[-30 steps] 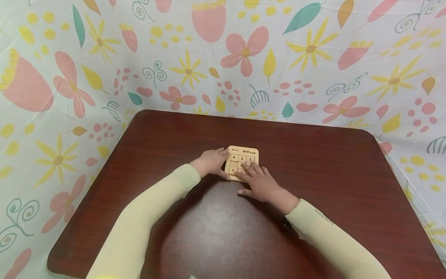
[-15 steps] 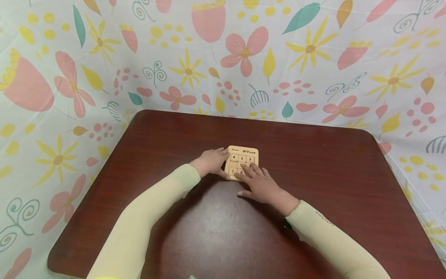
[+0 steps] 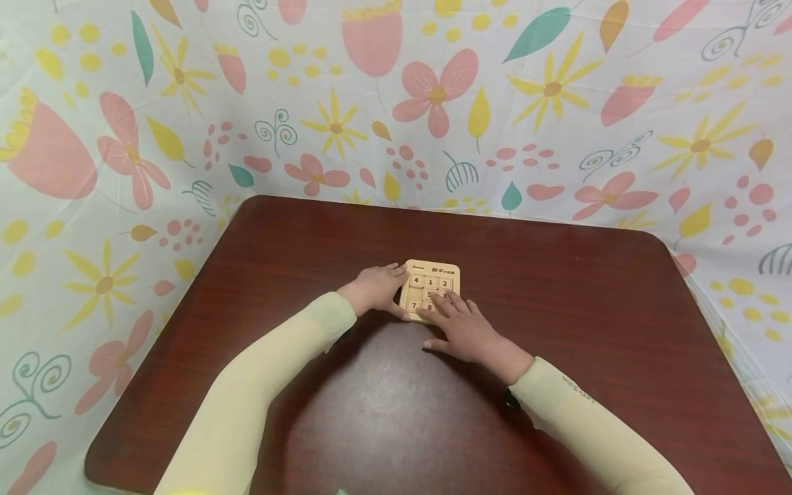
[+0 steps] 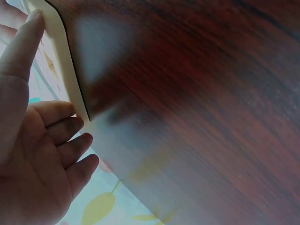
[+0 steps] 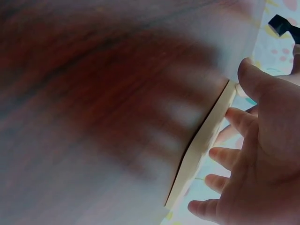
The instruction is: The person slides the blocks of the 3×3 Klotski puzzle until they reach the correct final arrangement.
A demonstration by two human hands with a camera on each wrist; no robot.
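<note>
A wooden number sliding puzzle (image 3: 427,265) lies flat on the table. Tiles 4, 1 and 2 form its top row, and a gap (image 3: 414,293) shows under the 4 tile (image 3: 416,280). Lower down are the 7 tile (image 3: 414,305) and the 8 tile (image 3: 430,307). My left hand (image 3: 376,287) holds the left side of the frame, its thumb at the near corner and its fingers at the upper left edge. From the right, my right hand (image 3: 467,333) lies spread with fingertips over the lower right tiles, partly hiding the 5 and 3; its thumb sits off the frame.
The dark red-brown table (image 3: 569,295) has rounded corners and surrounds the puzzle. A white floral cloth (image 3: 396,103) hangs behind and along its sides. Both forearms wear pale sleeves (image 3: 291,347).
The 8 tile, largely covered by my right fingers a second ago, now shows more plainly. Both hands and the frame have stayed almost still.
</note>
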